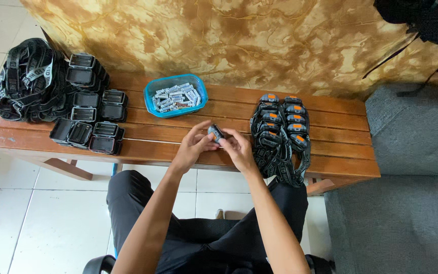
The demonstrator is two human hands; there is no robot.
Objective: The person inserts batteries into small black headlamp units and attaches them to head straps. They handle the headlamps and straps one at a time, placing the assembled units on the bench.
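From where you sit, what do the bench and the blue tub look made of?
Bench: wood, it seems, reddish-brown long slats with visible grain and a slight sheen, likely varnished. Blue tub: probably plastic, with a smooth glossy rim and even bright colour.

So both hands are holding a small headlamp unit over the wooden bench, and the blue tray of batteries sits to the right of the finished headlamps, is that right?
Not quite. In the head view the blue tray of batteries sits to the left of the finished headlamps, not the right. The rest holds: the left hand and right hand hold a small headlamp unit over the wooden bench.
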